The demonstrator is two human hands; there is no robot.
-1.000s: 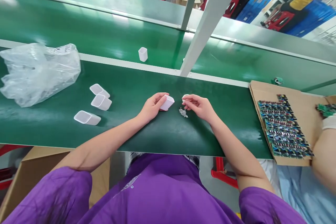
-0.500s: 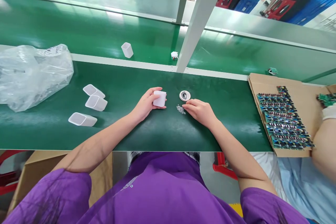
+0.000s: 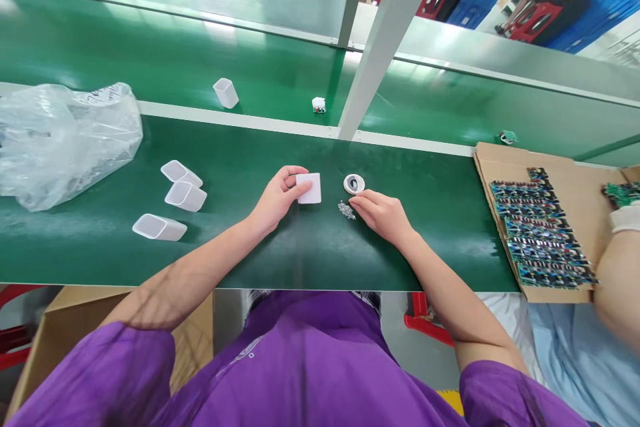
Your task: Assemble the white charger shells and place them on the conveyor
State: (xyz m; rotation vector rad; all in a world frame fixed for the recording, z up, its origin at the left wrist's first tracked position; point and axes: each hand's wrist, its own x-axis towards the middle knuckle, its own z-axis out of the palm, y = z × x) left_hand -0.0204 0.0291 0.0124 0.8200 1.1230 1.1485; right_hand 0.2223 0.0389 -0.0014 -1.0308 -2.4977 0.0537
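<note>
In my left hand (image 3: 274,199) is a white plastic housing (image 3: 310,188), with the thumb across it and a square flat face turned up. My right hand (image 3: 381,213) rests over the bench, thumb and fingers pinched together. Its fingertips are beside a small pile of tiny shiny pieces (image 3: 346,210), too small to name for certain. Whatever may be between those fingertips is hidden. Just above them lies a round white ring-like item (image 3: 354,175) with a dark grey centre. Several similar white housings, hollow with open ends, lie on the left, one of them (image 3: 160,227) nearest the edge.
A clear plastic bag (image 3: 70,147) lies far left. On the green belt (image 3: 165,60) stand a white housing (image 3: 226,93) and a small circuit board piece (image 3: 319,105). A metal post (image 3: 373,47) rises behind. Circuit boards (image 3: 543,233) cover cardboard (image 3: 590,193) at right, near another person's arm (image 3: 620,273).
My left hand has turned the white housing so its square face shows, shifting it slightly right. Items on the far belt have moved left. My right hand stays by the pile.
</note>
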